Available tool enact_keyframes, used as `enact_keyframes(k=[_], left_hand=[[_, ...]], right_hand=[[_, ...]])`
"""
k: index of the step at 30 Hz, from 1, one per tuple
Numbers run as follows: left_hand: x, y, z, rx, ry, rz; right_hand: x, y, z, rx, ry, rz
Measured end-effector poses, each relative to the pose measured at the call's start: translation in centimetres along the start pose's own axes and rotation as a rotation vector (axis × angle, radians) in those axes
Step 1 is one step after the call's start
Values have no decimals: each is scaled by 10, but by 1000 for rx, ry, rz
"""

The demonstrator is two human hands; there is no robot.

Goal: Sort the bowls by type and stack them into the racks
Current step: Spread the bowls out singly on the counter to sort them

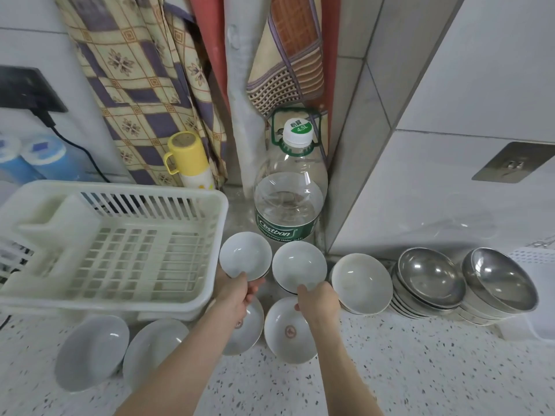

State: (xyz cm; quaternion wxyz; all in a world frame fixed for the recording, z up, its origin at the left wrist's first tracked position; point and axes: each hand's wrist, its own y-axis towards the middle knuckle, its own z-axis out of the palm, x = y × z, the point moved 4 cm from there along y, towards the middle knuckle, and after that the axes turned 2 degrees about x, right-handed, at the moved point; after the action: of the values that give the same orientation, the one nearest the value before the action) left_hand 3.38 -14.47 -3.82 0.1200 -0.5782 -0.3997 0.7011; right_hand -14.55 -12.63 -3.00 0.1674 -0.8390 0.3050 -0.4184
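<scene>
We are seeing bright, even light, glare glinting on the steel bowls (429, 276), edges bending, corners blurring softly.

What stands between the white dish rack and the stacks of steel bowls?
In the head view, two white bowls held by the hands, then a leaning white bowl.

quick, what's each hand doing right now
Left hand: closed on the rim of a small white bowl.
Right hand: closed on the rim of a second small white bowl.
</scene>
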Motion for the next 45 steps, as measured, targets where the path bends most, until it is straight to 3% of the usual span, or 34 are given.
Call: enact_keyframes(k=[13, 34, 45], left_hand=[[-1, -18, 3, 54, -68, 68], [-9, -39, -11, 266, 22, 219], [12, -88, -20, 366, 17, 271]], right_hand=[[-1, -5, 10, -136, 198, 35], [-10, -55, -23, -303, 403, -284], [-42, -100, -50, -324, 611, -241]])
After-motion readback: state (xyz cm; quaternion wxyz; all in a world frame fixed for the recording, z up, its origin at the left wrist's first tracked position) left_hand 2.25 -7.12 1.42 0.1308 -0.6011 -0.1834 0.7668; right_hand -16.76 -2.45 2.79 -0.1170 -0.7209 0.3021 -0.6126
